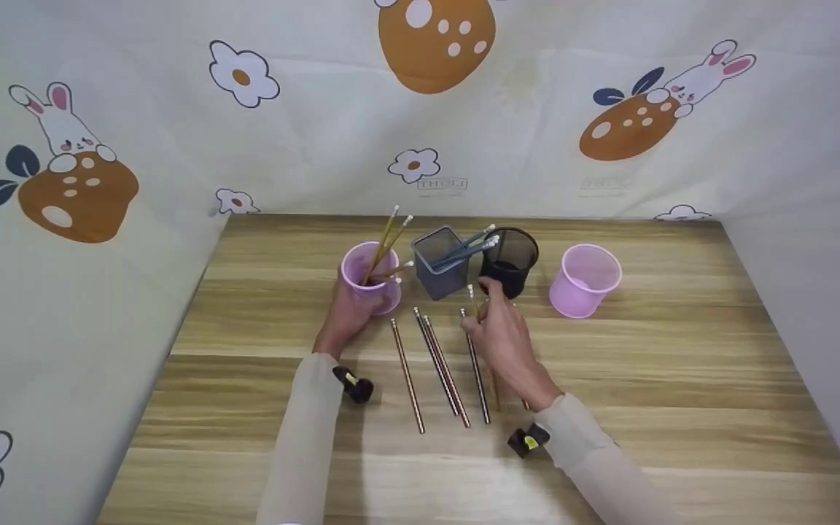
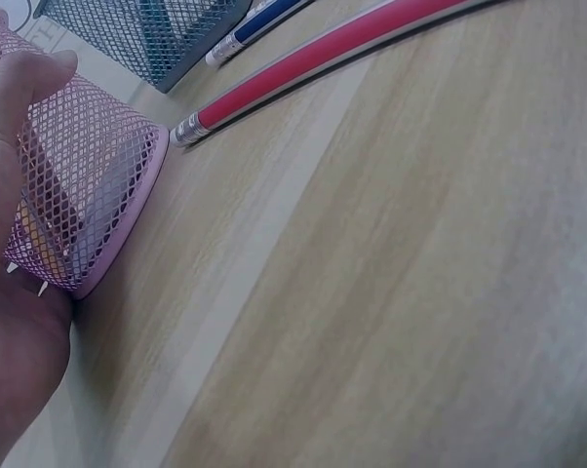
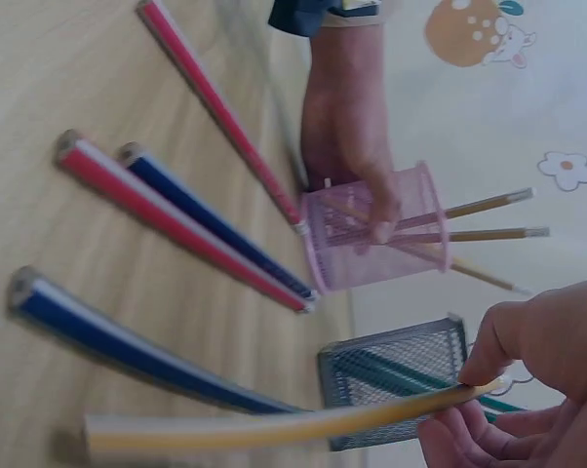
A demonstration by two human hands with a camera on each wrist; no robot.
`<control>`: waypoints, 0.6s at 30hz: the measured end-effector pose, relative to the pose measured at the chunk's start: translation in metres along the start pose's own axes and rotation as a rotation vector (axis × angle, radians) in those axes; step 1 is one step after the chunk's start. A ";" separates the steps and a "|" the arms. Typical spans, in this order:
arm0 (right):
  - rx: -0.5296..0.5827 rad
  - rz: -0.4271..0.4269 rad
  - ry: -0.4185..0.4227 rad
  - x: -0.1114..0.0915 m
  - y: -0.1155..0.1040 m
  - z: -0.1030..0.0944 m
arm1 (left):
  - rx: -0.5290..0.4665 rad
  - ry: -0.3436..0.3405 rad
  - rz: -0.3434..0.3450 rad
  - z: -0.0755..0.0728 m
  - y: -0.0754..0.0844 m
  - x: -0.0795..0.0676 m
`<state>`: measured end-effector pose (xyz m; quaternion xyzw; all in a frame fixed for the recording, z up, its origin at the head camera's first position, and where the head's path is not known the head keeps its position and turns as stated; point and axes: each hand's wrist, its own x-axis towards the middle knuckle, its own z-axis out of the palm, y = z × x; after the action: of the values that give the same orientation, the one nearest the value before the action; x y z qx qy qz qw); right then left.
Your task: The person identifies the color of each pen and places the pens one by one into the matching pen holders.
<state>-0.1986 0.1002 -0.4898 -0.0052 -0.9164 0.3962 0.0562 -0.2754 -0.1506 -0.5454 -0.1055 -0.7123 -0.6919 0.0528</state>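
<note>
My left hand [image 1: 347, 315] grips a pink mesh cup [image 1: 391, 297] by its side, thumb across the front. Several yellow pencils [image 3: 484, 234] stick out of that cup, eraser ends up. Between thumb and fingers, my right hand [image 1: 506, 337] pinches a yellow pencil [image 3: 264, 430] near its eraser end, in front of the black mesh cup [image 1: 526, 255]. Lying by the hands are a red pencil [image 1: 407, 375], a red and a blue pencil [image 3: 215, 222] side by side, and another blue pencil [image 1: 475, 375]. One more pencil [image 1: 526, 405] is mostly hidden under my right wrist.
A square grey mesh holder [image 1: 440, 283] with green pencils [image 1: 467, 250] leaning in it stands between the pink cup and the black cup. At the right is a second pink cup [image 1: 572, 297]. Behind the wooden table [image 1: 653, 408] hangs a printed cloth [image 1: 332, 131].
</note>
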 end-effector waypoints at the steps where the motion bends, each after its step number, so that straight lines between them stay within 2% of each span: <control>1: 0.022 -0.008 0.001 0.001 -0.002 -0.003 | 0.003 0.001 -0.005 0.000 0.000 0.000; 3: 0.061 -0.041 0.014 0.003 -0.007 -0.008 | -0.001 0.000 -0.006 0.001 -0.001 0.001; 10: 0.176 -0.242 0.097 0.014 -0.022 -0.020 | 0.006 0.015 0.034 0.002 -0.002 0.000; 14: 0.267 -0.278 0.099 0.019 -0.032 -0.024 | 0.021 0.026 0.044 0.001 -0.001 -0.001; 18: 0.349 -0.282 0.106 0.025 -0.042 -0.030 | 0.028 0.024 0.035 -0.001 -0.018 0.004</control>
<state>-0.2184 0.0943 -0.4362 0.1120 -0.8215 0.5359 0.1592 -0.2834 -0.1520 -0.5619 -0.1090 -0.7193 -0.6819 0.0751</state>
